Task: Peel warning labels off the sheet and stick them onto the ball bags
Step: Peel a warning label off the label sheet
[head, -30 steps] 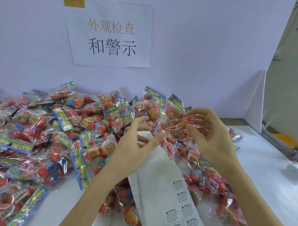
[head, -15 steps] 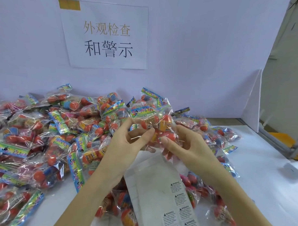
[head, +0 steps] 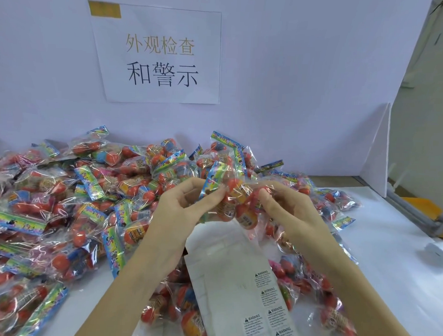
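1. Dozens of clear ball bags point(head: 63, 202) lie heaped across the left and middle of the frame, each one stuffed with red and orange balls and closed by a bright striped header card. The heap spills on toward the lower right.
2. The white counter point(head: 398, 262) carries the whole heap; its bare part shows at the right of the frame.
3. A pale backing wall point(head: 306, 70) fills the upper frame behind the heap. A white folded panel point(head: 378, 153) stands upright at the wall's right end.
4. A paper sign point(head: 161, 55) with printed Chinese characters is fixed in the upper middle of the wall, with a strip of yellow tape point(head: 104, 9) at its upper left corner.
5. The label sheet point(head: 226, 276) lies in the lower middle of the frame, resting on bags and partly under the left wrist. Its upper part is bare backing; small white warning labels point(head: 268, 310) sit in columns on its lower right part.
6. The left hand point(head: 178, 211) is raised at the centre of the frame, thumb and curled fingers point(head: 215, 197) pinching the left end of one bag.
7. The right hand point(head: 289, 210) faces it from the right, its fingers curled round the same bag's other end.
8. That held bag point(head: 235, 206) hangs between both hands, above the sheet's top edge, with several red and orange balls visible inside its crinkled film.
9. A small white object point(head: 437, 250) lies on the counter at the right edge; what it is cannot be made out.
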A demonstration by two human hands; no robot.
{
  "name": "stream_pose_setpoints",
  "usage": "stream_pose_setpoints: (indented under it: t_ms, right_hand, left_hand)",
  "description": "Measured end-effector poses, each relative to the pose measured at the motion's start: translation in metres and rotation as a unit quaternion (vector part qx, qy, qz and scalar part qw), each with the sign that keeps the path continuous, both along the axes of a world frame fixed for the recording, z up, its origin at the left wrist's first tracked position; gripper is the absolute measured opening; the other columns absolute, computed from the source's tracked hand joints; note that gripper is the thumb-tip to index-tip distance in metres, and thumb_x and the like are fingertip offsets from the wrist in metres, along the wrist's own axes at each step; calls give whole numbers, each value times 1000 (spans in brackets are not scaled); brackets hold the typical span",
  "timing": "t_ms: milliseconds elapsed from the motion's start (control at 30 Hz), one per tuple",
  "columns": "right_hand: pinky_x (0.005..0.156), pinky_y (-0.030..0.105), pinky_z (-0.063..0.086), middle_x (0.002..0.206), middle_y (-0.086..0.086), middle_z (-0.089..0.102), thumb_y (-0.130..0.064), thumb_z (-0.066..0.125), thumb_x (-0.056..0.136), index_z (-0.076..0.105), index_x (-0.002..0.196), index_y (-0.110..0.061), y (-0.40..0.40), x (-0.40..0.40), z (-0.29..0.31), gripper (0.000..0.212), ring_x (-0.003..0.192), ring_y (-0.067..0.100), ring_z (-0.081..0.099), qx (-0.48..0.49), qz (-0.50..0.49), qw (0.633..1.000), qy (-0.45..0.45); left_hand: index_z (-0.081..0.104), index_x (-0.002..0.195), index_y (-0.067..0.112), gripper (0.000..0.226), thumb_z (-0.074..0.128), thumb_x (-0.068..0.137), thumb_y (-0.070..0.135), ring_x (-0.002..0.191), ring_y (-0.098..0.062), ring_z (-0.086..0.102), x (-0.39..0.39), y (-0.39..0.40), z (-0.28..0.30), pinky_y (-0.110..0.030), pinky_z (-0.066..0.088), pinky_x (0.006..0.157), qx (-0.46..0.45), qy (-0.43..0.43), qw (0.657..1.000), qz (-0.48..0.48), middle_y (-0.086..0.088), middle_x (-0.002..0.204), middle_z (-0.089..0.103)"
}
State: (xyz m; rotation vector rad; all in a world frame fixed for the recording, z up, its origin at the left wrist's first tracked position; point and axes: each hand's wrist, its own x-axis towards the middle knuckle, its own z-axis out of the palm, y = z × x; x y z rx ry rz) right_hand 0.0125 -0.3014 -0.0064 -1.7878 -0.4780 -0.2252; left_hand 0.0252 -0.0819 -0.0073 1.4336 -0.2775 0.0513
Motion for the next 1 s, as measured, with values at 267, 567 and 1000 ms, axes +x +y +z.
stream_pose_setpoints:
  t_ms: [267, 567, 1000]
  right_hand:
    - [95, 49, 54, 104, 8, 74, -30, 47, 100, 75, 105, -22, 7, 5, -12, 29, 101, 29, 70, 82, 42, 993, 75]
    - [100, 54, 53, 100, 12, 78, -46, 36, 111, 75, 109, -2, 7, 0, -7, 59, 100, 38, 70, 17, -25, 999, 25]
    - [82, 27, 58, 107, 7, 79, -62, 41, 103, 80, 109, -19, 2, 5, 0, 59, 98, 23, 76, 122, 5, 989, 86]
  left_hand:
    - [75, 90, 14, 31, 69, 91, 44, 89, -12, 72, -8, -6, 4, -24, 54, 86, 97, -51, 994, 8, 2, 88, 77]
    - [76, 99, 15, 16, 65, 102, 26, 78, -21, 77, -9, -9, 3, -22, 59, 65, 82, -93, 990, 73, -6, 90, 80]
    - [86, 94, 21, 22, 81, 82, 39, 92, -21, 78, -7, -10, 0, -31, 61, 81, -65, 2, 993, 103, -6, 95, 81]
